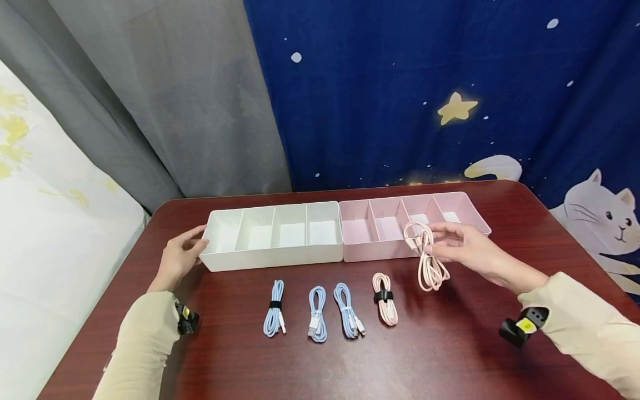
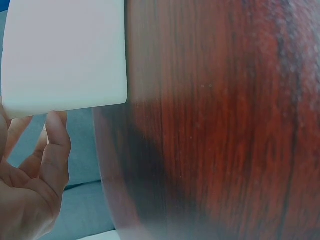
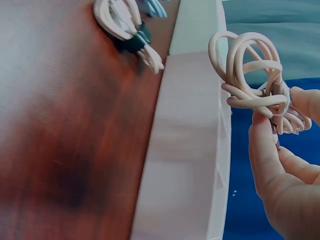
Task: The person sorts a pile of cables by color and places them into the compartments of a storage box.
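My right hand (image 1: 462, 244) pinches a coiled pink charging cable (image 1: 431, 266) between thumb and fingers, its loops hanging over the front wall of the pink divided box (image 1: 367, 253). The right wrist view shows the same cable (image 3: 255, 65) held up beside the box rim. My left hand (image 1: 181, 255) touches the left end of the white divided box (image 1: 280, 256); in the left wrist view its fingertips rest against that end wall (image 2: 65, 60). Both boxes stand end to end, each split into several compartments.
In front of the boxes lie a blue cable with black strap (image 1: 273, 309), two more blue cables (image 1: 317, 314) (image 1: 348, 311), and a pink cable with black strap (image 1: 385, 300). The dark red wooden table (image 1: 320, 372) ends at a curtain (image 1: 380, 100) behind the boxes.
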The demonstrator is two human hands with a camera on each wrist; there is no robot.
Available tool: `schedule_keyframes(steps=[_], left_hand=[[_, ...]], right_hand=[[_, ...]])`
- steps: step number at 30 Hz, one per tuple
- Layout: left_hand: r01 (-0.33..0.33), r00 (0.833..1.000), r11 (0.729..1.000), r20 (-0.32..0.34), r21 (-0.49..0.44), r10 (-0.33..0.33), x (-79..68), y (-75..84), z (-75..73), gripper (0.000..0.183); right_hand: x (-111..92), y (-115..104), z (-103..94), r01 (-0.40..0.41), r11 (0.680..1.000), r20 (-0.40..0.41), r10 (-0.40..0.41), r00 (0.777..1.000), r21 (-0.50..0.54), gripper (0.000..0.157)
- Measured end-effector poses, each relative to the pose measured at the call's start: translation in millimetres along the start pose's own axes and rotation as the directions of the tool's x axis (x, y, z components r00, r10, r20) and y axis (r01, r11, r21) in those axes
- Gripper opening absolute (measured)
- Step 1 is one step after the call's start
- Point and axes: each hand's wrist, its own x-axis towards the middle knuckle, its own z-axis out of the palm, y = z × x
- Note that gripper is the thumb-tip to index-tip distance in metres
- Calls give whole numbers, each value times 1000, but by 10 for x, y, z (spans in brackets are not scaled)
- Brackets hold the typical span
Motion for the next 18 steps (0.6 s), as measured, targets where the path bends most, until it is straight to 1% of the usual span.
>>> schedule_keyframes(steps=[5,11,14,15,18], left_hand=[[-13,1000,1000,6,0,13,-13,11,-7,48],[-30,999,1000,21,-3,30,-14,6,-24,49],[-26,999,1000,18,-6,26,-9,4,-16,49],[-13,1000,1000,10,-14,13,-3,-3,-9,49],[-13,1000,1000,9,-22,13,2,-11,0,49]], right_hand=[[80,-60,-44,24,999,22,-24,999,-32,51],[183,-60,-94,1,1000,71,-3,997,27,53],[231,-68,-119,-2,1000,75,0,997,26,51],[246,-75,-126,0,1000,72,-1,997,13,51],[301,-100,-149,1,1000,64,-1,998,-10,49]])
